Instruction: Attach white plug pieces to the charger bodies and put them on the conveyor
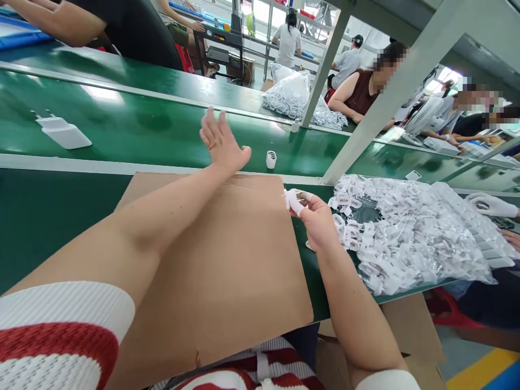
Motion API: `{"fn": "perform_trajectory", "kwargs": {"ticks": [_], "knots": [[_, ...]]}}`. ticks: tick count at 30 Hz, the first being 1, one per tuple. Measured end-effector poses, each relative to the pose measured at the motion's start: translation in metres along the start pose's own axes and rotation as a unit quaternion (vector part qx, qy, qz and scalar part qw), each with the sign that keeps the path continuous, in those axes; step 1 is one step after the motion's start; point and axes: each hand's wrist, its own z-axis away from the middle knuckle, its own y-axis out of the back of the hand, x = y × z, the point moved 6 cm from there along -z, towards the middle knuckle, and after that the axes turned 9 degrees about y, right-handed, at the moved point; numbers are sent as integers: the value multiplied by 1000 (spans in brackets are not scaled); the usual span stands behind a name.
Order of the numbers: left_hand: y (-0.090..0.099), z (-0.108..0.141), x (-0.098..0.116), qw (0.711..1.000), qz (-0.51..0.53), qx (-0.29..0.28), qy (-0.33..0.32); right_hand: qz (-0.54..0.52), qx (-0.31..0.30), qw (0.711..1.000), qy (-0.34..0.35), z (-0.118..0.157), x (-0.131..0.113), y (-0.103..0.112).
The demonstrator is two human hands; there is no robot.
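Note:
My left hand is stretched out over the green conveyor belt, its fingers spread and nothing in them. Right of it on the belt stands a small white charger. A larger white plug adapter lies at the far left of the belt. My right hand pinches a small white part at the right edge of a brown cardboard sheet. The sheet lies in front of me beneath my left forearm. Beside my right hand are many white plastic parts in and around clear bags.
A slanted metal post rises behind the parts. A bag of small pieces sits beyond the belt. Another person's gloved hand is at the right edge. Several people sit or stand farther back.

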Motion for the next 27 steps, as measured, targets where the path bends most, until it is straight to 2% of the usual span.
{"fn": "perform_trajectory", "kwargs": {"ticks": [2, 6, 9, 11, 13, 17, 19, 21, 25, 27], "knots": [[-18, 8, 25, 999, -6, -48, -25, -68, -22, 996, -51, 1, 2, -4], [-64, 11, 53, 980, -31, -195, 15, -132, -39, 984, -117, 3, 9, -7], [-72, 12, 63, 973, -3, -230, -9, -132, -21, 984, -115, 2, 11, -4], [-65, 23, 66, 968, 22, -246, -48, -121, -5, 990, -77, 0, 7, -1], [-49, 46, 62, 956, 59, -275, -83, -107, 2, 994, -23, -1, 0, 0], [4, 118, 39, 913, 164, -350, -135, -14, 5, 996, 83, 4, -10, -4], [30, 157, 29, 894, 174, -376, -170, 50, -7, 990, 134, 11, -13, -9], [47, 186, 20, 880, 192, -399, -173, 95, -17, 980, 175, 18, -13, -13], [63, 206, 2, 873, 277, -385, -113, 167, -71, 957, 226, 32, -19, -21], [66, 207, -1, 866, 303, -381, -110, 231, -117, 929, 264, 38, -28, -27]]}}
